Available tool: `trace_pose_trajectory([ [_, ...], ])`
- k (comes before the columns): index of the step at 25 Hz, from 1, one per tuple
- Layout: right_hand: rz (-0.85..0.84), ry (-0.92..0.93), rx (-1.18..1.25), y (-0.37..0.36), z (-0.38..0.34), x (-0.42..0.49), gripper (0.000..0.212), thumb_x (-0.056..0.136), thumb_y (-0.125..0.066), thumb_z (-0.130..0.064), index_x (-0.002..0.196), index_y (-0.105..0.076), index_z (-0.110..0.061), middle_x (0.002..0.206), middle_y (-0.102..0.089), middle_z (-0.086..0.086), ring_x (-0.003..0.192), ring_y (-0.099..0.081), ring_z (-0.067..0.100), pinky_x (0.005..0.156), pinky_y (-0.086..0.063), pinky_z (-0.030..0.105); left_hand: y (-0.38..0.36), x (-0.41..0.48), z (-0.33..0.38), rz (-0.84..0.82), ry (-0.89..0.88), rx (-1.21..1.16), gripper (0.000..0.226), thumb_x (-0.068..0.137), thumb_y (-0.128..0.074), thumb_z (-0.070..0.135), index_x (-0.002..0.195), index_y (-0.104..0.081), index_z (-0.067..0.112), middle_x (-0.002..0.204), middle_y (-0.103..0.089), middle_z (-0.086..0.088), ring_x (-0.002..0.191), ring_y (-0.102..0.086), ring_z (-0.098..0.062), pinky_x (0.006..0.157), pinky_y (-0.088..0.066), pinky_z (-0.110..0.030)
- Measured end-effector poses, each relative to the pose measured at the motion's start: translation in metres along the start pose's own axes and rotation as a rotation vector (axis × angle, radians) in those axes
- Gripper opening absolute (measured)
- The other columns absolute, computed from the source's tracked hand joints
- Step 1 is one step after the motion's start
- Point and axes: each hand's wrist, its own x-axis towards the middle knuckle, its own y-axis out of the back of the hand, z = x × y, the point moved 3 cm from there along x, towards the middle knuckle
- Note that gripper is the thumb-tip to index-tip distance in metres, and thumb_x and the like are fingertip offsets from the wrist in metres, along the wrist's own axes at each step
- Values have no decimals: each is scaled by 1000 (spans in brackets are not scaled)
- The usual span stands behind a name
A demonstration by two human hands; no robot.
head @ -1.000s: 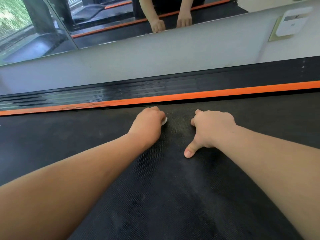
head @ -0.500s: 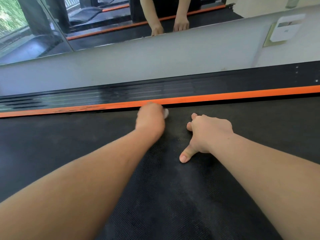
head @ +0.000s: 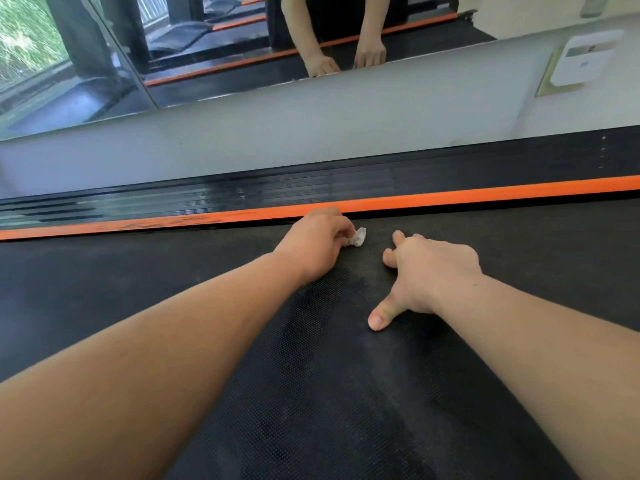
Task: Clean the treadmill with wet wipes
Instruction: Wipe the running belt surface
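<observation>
A large mirror (head: 104, 81) spans the top of the view, its panels meeting at a slanted seam. Below it runs a plain grey wall (head: 311, 133). At the upper right, a white box (head: 585, 58) is mounted over a yellowish plate (head: 545, 77). Greenery (head: 24, 46) shows at the far left.

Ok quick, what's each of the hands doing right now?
Left hand: closed, pinching a small crumpled wipe on the treadmill belt.
Right hand: open, resting on the belt, holding nothing.

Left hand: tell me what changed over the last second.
The left hand slid forward with the wipe until it reached the orange strip, and more of the wipe now shows. The right hand stayed pressed on the belt.
</observation>
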Motion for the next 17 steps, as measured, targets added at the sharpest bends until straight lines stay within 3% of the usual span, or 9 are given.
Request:
trace_pose_trajectory([
  [5, 1, -22, 11, -1, 2, -1, 123, 49, -80, -83, 155, -36, -40, 171, 0, -11, 157, -15, 18, 105, -44, 48, -10, 2, 16, 30, 114, 69, 23, 96, -55, 7, 107, -71, 20, 114, -61, -3, 105, -57, -26, 91, -48, -37],
  [8, 10, -11, 9, -1, 1, -3, 121, 52, -79, -83, 156, -34, -39, 171, 2, -13, 157, -10, 16, 107, -43, 49, 6, -5, -7, 25, 252, 109, 28, 87, -55, 1, 79, -62, 27, 101, -66, 0, 97, -62, -26, 81, -47, -32],
  [10, 11, -15, 8, -1, 1, -2, 121, 51, -80, -82, 155, -36, -38, 171, 1, -13, 157, -11, 16, 107, -44, 48, 19, -7, -25, -5, 374, 100, 28, 87, -55, 3, 70, -58, 25, 92, -71, 0, 92, -66, -28, 73, -45, -30],
  [13, -4, -42, 24, 0, 1, 0, 131, 44, -83, -82, 157, -34, -37, 171, -8, -9, 154, -24, 19, 103, -45, 45, 13, 2, -4, -49, 366, 131, 20, 92, -57, 8, 97, -72, 21, 102, -73, -7, 100, -66, -30, 80, -50, -32],
  [17, 30, -45, 20, 0, 3, -6, 129, 52, -82, -80, 159, -26, -37, 170, -10, -9, 154, -24, 18, 106, -44, 44, -22, 7, 69, -120, 77, 118, 23, 95, -58, 13, 115, -68, 19, 114, -62, -8, 108, -60, -31, 92, -51, -41],
])
